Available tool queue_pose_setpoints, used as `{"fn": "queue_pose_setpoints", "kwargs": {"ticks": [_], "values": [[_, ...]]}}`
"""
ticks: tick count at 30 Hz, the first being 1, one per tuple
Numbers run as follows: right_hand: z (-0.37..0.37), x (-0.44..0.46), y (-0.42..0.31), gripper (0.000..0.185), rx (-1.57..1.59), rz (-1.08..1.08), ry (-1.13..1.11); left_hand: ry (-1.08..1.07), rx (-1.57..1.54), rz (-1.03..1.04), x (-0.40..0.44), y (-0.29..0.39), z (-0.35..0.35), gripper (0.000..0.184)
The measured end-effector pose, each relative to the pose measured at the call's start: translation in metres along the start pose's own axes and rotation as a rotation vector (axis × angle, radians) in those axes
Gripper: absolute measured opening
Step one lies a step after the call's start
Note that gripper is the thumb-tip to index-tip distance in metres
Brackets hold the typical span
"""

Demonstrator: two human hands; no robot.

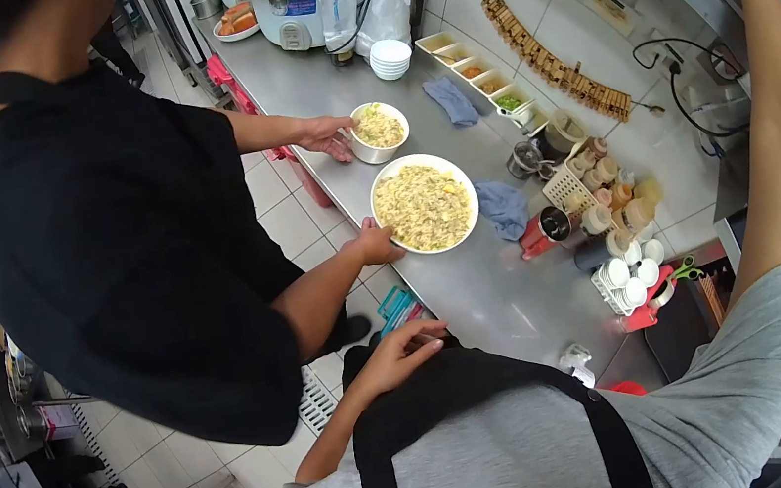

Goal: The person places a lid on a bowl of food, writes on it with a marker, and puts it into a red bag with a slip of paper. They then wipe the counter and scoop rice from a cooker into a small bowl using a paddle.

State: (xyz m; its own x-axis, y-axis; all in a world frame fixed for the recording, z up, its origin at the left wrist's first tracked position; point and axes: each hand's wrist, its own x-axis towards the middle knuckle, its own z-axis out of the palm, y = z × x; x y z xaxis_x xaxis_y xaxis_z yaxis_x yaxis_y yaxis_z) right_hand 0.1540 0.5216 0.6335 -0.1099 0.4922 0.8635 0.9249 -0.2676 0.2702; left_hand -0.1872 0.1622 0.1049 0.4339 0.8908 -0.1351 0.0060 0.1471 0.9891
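My left hand (pixel 402 354) is held in front of my black apron (pixel 470 383), by the near edge of the steel counter (pixel 528 299). Its fingers are loosely bent and apart, and nothing shows in them. My right arm (pixel 773 120) reaches up along the right side, and its hand is cut off by the top of the view. Across from my left hand, a co-worker in black holds a large white bowl (pixel 425 204) of fried rice with one hand (pixel 374 243). The co-worker's other hand (pixel 326 138) is at a smaller white bowl (pixel 380 133) of the same food.
A rice cooker (pixel 293 13) and stacked white bowls (pixel 392 59) stand at the far end. Along the wall are condiment trays (pixel 477 77), blue cloths (pixel 503 208), sauce bottles (pixel 619 202), white cups (pixel 625 281) and green-handled scissors (pixel 686 270). The co-worker (pixel 111 243) fills the left side.
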Motion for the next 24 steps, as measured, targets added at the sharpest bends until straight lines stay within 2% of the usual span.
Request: {"fn": "queue_pose_setpoints", "kwargs": {"ticks": [1, 2, 5, 6, 8, 10, 12, 14, 16, 18, 20, 21, 23, 24], "values": [[0.001, 0.006, -0.002, 0.045, -0.123, -0.026, -0.112, 0.05, 0.019, -0.017, 0.001, -0.006, -0.006, 0.031], [0.005, 0.017, -0.002, 0.045, -0.123, -0.031, -0.114, 0.05, 0.014, -0.02, 0.005, -0.011, -0.011, 0.031], [0.019, 0.041, 0.008, 0.041, -0.117, 0.16, -0.469, 0.115, -0.096, -0.094, 0.018, -0.033, -0.02, 0.031], [0.019, 0.041, 0.008, 0.041, -0.123, 0.163, -0.477, 0.108, -0.096, -0.101, 0.027, -0.04, -0.022, 0.031], [0.017, 0.04, 0.011, 0.041, -0.152, 0.096, -0.333, 0.084, -0.228, -0.244, 0.049, -0.047, -0.024, 0.031], [0.013, 0.038, 0.01, 0.045, -0.116, 0.132, -0.285, 0.075, -0.16, -0.277, 0.077, -0.055, -0.03, 0.029], [0.017, 0.036, 0.02, 0.049, -0.083, 0.173, -0.231, 0.25, 0.124, -0.192, 0.111, -0.06, -0.039, 0.028], [0.024, 0.039, 0.031, 0.034, -0.167, 0.047, 0.052, 0.538, 0.284, 0.041, 0.156, -0.07, -0.058, 0.028], [0.032, 0.046, 0.04, 0.034, -0.141, 0.09, 0.077, 0.828, 0.395, 0.246, 0.21, -0.076, -0.087, 0.031], [0.028, 0.047, 0.039, 0.034, -0.109, 0.134, 0.111, 0.963, 0.336, 0.197, 0.258, -0.069, -0.121, 0.033], [0.017, 0.042, 0.023, 0.035, -0.178, 0.21, -0.068, 1.064, 0.304, 0.027, 0.291, -0.053, -0.14, 0.038], [0.017, 0.04, 0.024, 0.035, -0.18, 0.215, -0.061, 1.063, 0.303, 0.036, 0.312, -0.055, -0.152, 0.038], [0.02, 0.038, 0.027, 0.033, -0.037, 0.17, -0.027, 1.076, 0.312, -0.156, 0.358, -0.082, -0.177, 0.04], [0.022, 0.038, 0.027, 0.033, -0.04, 0.172, -0.023, 1.074, 0.311, -0.15, 0.372, -0.087, -0.189, 0.04]]}}
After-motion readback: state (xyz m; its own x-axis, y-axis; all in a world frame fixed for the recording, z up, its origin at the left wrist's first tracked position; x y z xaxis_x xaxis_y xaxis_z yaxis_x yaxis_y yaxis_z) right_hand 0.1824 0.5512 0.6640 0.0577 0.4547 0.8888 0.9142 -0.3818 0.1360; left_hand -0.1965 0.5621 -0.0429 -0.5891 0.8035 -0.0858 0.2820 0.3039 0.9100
